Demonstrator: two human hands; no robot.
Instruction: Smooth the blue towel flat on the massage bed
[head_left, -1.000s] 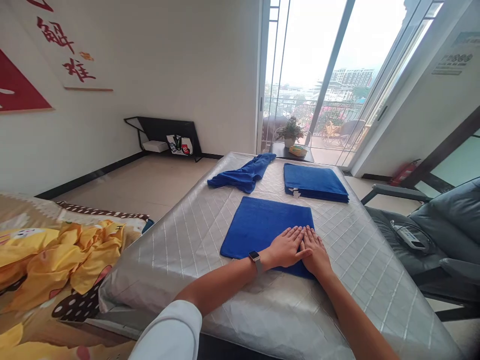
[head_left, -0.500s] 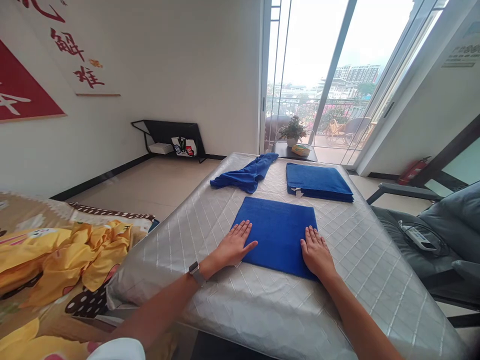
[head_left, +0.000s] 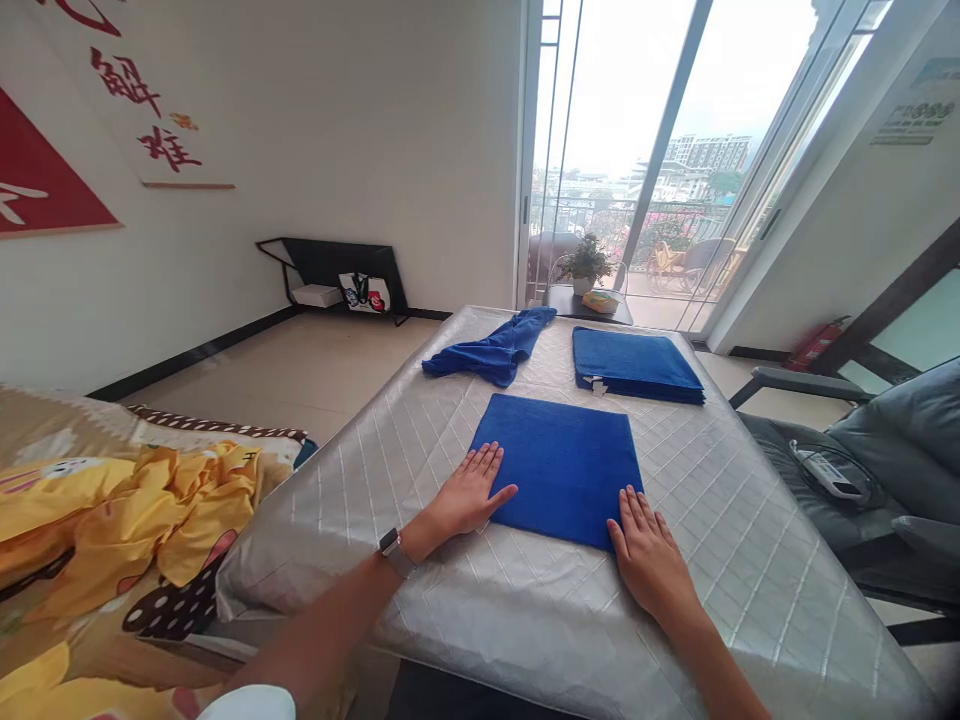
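Note:
A blue towel (head_left: pixel 559 470), folded into a flat square, lies on the silver quilted cover (head_left: pixel 750 560) in front of me. My left hand (head_left: pixel 466 490) rests on its left edge, fingers stretched out and thumb spread. At the towel's near right corner is my right hand (head_left: pixel 651 548), flat and with the fingers extended; its fingertips touch the corner. Behind and to the right sits a stack of folded blue towels (head_left: pixel 637 362), a white tag showing at its front edge. A crumpled blue towel (head_left: pixel 491 347) lies loosely at the far left of the cover.
Yellow patterned bedding (head_left: pixel 172 490) is heaped on the left. On the right stands a dark grey armchair (head_left: pixel 907 440) with a white power strip (head_left: pixel 829 470) on its seat. Beyond the cover, a small table holds a potted plant (head_left: pixel 586 265) in front of the glass door.
My right hand has slid toward me along the towel's right edge to its near corner. My left hand has stayed at the left edge.

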